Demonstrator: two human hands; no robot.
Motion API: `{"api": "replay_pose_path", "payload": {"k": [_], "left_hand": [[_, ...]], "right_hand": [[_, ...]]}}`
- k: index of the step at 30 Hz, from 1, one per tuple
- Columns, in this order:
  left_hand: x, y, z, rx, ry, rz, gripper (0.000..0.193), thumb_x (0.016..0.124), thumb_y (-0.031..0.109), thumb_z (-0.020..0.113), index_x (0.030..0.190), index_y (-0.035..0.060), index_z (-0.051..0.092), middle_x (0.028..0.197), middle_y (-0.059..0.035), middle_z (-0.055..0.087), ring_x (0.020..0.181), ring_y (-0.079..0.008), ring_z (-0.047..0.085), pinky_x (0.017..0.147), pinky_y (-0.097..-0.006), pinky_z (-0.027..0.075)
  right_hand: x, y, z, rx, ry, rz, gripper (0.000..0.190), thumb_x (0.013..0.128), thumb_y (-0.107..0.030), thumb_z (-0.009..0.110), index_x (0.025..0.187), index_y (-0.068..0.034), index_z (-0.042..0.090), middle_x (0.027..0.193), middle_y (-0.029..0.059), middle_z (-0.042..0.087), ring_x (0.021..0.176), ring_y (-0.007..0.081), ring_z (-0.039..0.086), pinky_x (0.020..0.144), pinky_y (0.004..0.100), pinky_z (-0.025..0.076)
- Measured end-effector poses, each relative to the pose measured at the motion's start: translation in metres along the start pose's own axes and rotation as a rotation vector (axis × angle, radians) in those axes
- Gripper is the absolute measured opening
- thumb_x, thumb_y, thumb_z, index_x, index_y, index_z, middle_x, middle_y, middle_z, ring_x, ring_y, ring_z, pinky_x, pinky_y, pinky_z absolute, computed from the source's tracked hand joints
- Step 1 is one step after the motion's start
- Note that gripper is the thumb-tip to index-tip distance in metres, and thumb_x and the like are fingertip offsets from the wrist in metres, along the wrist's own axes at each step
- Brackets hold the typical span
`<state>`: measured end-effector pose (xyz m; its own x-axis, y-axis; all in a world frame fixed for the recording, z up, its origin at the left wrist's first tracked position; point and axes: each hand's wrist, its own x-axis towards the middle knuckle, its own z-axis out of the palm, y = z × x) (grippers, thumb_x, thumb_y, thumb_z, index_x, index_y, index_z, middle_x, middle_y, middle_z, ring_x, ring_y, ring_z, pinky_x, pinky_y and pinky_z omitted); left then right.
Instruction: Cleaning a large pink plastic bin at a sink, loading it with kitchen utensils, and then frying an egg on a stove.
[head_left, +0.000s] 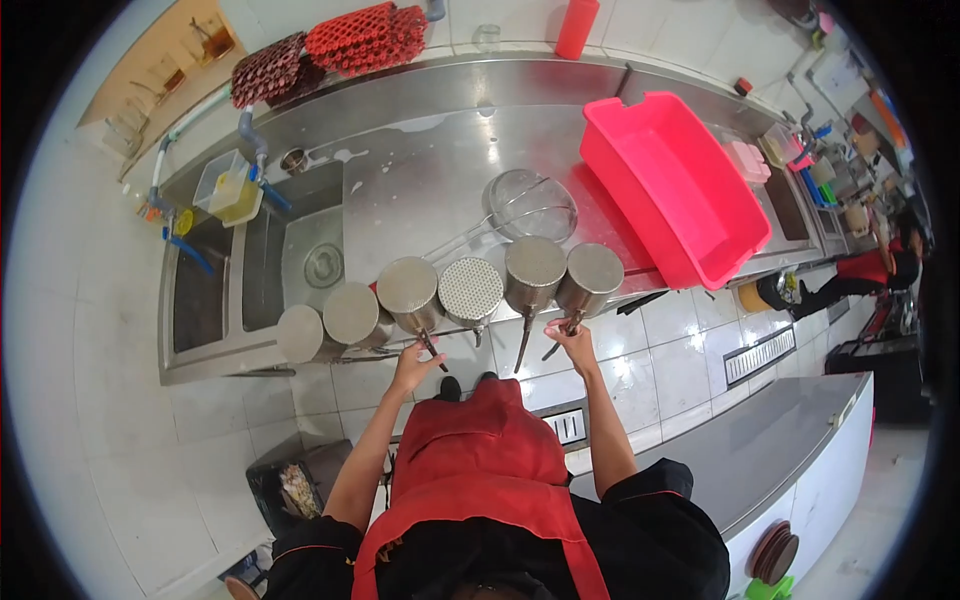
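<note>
Several metal cylinders with handles stand in a row along the counter's front edge, their round, mostly perforated faces upward. My left hand (416, 365) is at the dark handle of one metal cylinder (407, 285), fingers around or beside it. My right hand (574, 345) touches the handle of the rightmost cylinder (595, 268); how firmly is unclear. Between them are a cylinder with larger holes (471, 289) and another long-handled one (535, 262). Two more cylinders (351, 313) stand at the left. Behind the row lies a round wire-mesh strainer (531, 206).
A pink plastic tub (675, 187) rests on the steel counter (420, 180) at the right. Sink basins (311, 255) are at the left. Behind me stands a grey-topped cabinet (750, 442). A bin (289, 487) is at lower left. Another person (862, 270) is at far right.
</note>
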<state>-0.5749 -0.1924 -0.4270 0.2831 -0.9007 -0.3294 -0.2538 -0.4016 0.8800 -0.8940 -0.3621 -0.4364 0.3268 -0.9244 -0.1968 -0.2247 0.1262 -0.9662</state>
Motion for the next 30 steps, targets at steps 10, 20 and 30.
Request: {"api": "replay_pose_path", "payload": {"k": [10, 20, 30], "left_hand": [[0.021, 0.038, 0.022, -0.128, -0.323, -0.1, 0.045, 0.075, 0.034, 0.073, 0.114, 0.014, 0.063, 0.06, 0.0099, 0.032, 0.055, -0.0032, 0.026, 0.052, -0.021, 0.027], [0.04, 0.045, 0.058, -0.192, -0.269, 0.085, 0.024, 0.078, 0.027, 0.07, 0.092, 0.007, 0.068, 0.059, 0.0061, 0.046, 0.055, -0.0036, 0.037, 0.048, -0.0234, 0.029], [0.013, 0.128, 0.08, 0.154, -0.085, 0.097, 0.043, 0.087, 0.034, 0.056, 0.077, -0.0075, 0.06, 0.069, -0.0256, 0.06, 0.073, -0.0416, 0.06, 0.065, -0.0439, 0.045]], "right_hand": [[-0.009, -0.044, 0.039, -0.126, -0.237, 0.183, 0.049, 0.07, -0.026, 0.078, 0.107, 0.0, 0.06, 0.071, -0.004, 0.049, 0.066, 0.0074, 0.041, 0.059, 0.0231, 0.034], [-0.021, -0.046, 0.089, -0.118, -0.081, -0.049, 0.032, 0.094, -0.034, 0.048, 0.089, -0.003, 0.054, 0.081, 0.0046, 0.056, 0.08, 0.0142, 0.05, 0.075, 0.0295, 0.04], [-0.032, -0.087, 0.084, -0.212, 0.178, 0.107, 0.068, 0.093, -0.045, 0.044, 0.128, 0.012, 0.035, 0.118, 0.0206, 0.051, 0.112, 0.0246, 0.046, 0.096, 0.0324, 0.033]]}}
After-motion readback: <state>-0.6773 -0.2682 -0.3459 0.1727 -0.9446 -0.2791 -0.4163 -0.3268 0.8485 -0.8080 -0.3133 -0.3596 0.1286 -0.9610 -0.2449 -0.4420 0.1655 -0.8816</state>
